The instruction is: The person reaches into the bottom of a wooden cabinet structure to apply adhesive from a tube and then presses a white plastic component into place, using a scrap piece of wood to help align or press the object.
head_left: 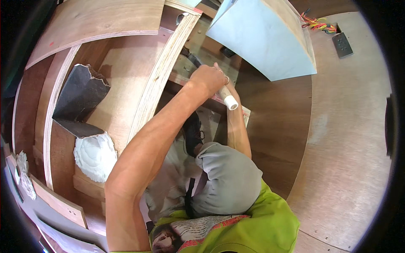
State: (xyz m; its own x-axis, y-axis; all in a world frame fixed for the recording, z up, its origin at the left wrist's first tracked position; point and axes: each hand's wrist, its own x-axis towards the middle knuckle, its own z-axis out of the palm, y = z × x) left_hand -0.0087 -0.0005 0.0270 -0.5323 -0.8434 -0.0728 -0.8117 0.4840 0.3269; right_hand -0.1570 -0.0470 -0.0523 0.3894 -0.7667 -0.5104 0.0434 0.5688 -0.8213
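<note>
My left hand (207, 80) is closed round a tool with a thick, round beige handle (225, 94). The handle ends in a white tip pointing toward me, and a dark, flat shaft (195, 60) runs out beyond the hand on the far side. My right hand (231, 86) is just behind the handle, close against the left one. Its fingers are mostly hidden, so their grip cannot be made out. Both hands are over a wooden compartment (211, 46) between a plywood-edged divider (164, 71) and a dark brown panel (274, 114).
A pale blue panel box (257, 38) stands over the far side. Coloured wires (320, 25) and a black socket (342, 45) are at the far right. Left, the wooden frame holds a black bent sheet (80, 95) and a crumpled white piece (96, 156). My bent knee (230, 177) is below.
</note>
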